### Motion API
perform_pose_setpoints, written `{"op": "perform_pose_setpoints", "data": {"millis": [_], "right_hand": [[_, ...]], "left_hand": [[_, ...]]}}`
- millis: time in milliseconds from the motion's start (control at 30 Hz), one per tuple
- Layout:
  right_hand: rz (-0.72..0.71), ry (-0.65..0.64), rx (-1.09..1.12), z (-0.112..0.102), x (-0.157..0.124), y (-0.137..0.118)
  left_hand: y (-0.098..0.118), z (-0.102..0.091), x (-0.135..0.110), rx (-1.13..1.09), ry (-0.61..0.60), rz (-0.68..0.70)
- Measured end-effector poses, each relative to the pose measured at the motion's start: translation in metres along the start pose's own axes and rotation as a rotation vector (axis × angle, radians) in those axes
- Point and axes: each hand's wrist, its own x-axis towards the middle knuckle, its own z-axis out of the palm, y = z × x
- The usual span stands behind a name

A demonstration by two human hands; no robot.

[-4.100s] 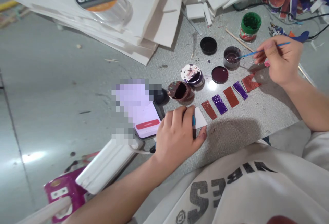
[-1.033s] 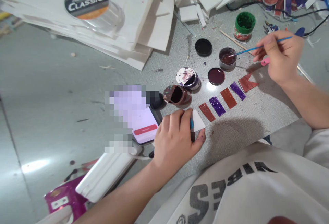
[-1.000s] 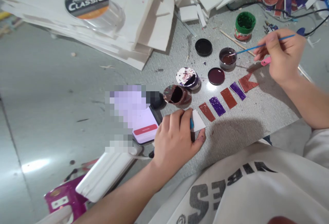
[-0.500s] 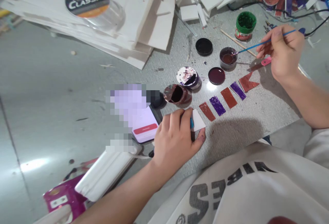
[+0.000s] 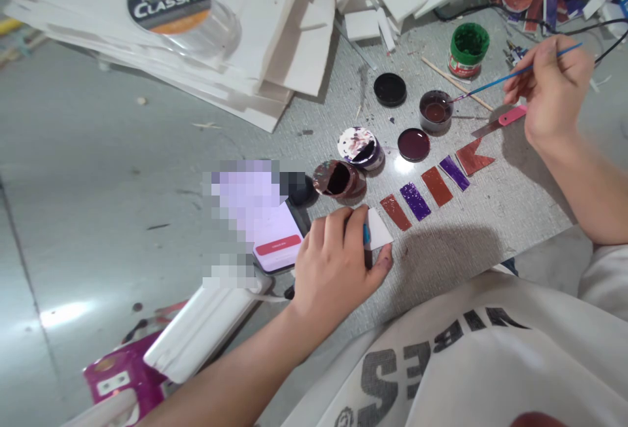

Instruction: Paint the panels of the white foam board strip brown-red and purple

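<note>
Left hand: one, grip closed, bent fingers and thumb about a white piece lying at the near side of the tabletop; a scrap of blue shows under the index finger. Right hand: one, grip pinched on a blue paintbrush, raised, bristles at the right rim of a small dark cup; contact unclear. Painted pieces: five, alternating red-brown and purple, in a slanting row between the white piece and a pink-handled blade. Beside the cup: a black lid and a dark red lid. Jars: green, behind the cup; purple-stained and brown-stained, side by side, beyond the left hand. Phone: one, left of that hand, screen lit.
</note>
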Motion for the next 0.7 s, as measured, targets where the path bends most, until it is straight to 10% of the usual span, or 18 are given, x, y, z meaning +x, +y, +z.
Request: {"op": "perform_pose_setpoints", "data": {"millis": [700], "right_hand": [[-0.054, -0.146, 0.090, 0.014, -0.042, -0.059]], "left_hand": [[0.000, 0.000, 0.000, -0.015, -0.010, -0.010]]}}
